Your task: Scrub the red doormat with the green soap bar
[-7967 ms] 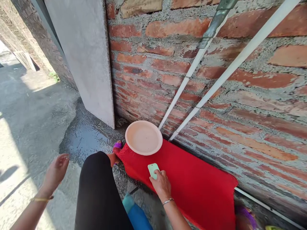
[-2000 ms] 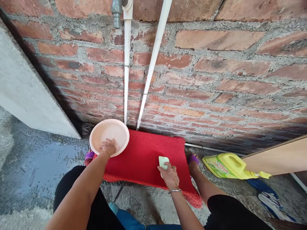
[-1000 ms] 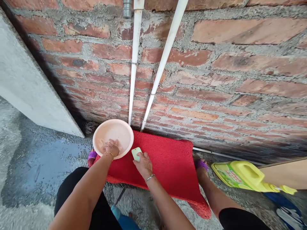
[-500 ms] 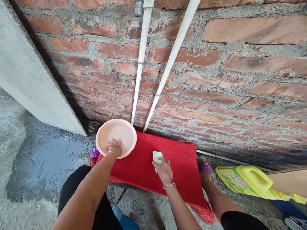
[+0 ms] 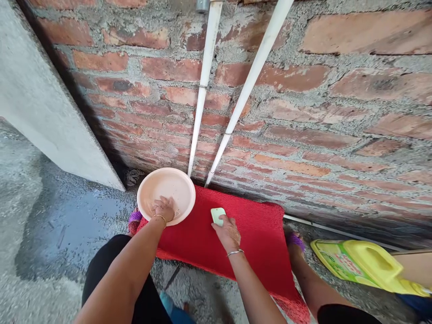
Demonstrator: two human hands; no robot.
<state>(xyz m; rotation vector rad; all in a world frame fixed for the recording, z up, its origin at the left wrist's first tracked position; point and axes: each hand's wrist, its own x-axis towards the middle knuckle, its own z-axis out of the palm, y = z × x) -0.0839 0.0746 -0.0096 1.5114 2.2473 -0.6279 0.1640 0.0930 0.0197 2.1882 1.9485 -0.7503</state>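
Lettering runs across the label of a yellow plastic jug with a moulded handle (image 5: 357,265), lying on its side at right, but it is too blurred to read. A person's right hand (image 5: 227,231) has its fingers clamped on one pale green rounded block (image 5: 218,216) over a red textured cloth (image 5: 256,234), spread between two feet in purple sandals (image 5: 135,217). The block's underside is hidden, and whether it touches the cloth cannot be told.

The left hand (image 5: 164,208), fingers spread apart, reaches inside one round, pale pink basin (image 5: 182,189) at the cloth's left end; how much water the basin holds is hard to make out. Each wrist wears one bracelet, gold-coloured on the left, silver-coloured on the right.

Two white pipes (image 5: 204,90) climb the red brick wall (image 5: 303,85) and are cut off by the top edge; a third, thinner white pipe (image 5: 340,232) runs along its base. One pale grey slab (image 5: 50,108), also cropped, stands at left. Dark blue material (image 5: 418,306) below the jug's spout is mostly out of view.
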